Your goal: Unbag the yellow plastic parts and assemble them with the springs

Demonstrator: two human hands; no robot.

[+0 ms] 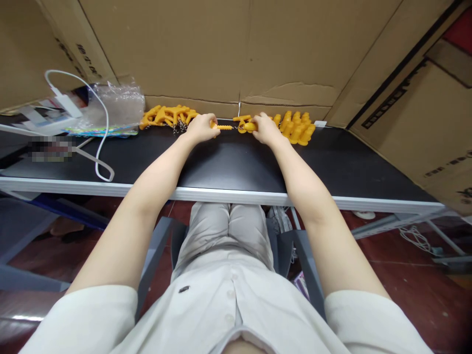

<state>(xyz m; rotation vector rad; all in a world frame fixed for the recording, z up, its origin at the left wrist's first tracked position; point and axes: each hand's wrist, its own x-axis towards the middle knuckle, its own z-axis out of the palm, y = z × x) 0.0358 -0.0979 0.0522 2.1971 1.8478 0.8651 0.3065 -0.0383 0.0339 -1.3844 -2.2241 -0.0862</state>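
Note:
My left hand (201,128) is closed on a yellow plastic screw (224,127), whose threaded shaft points right. Facing it, my right hand (266,129) pinches a yellow plastic piece (250,127) with a rounded end. A short dark chain shows between the screw and that piece; its ends are too small to make out. Another yellow piece (241,118) lies just behind. Left of my left hand is a heap of yellow plastic parts (167,115) with small metal chains (180,128). Several upright yellow pegs (297,129) stand in a cluster beside my right hand.
The black tabletop (236,164) has a silver front edge (236,195). Cardboard walls (236,49) rise behind and at the right. On the left lie clear plastic bags (114,105), a white cable (106,118) and a blurred-out object (51,148).

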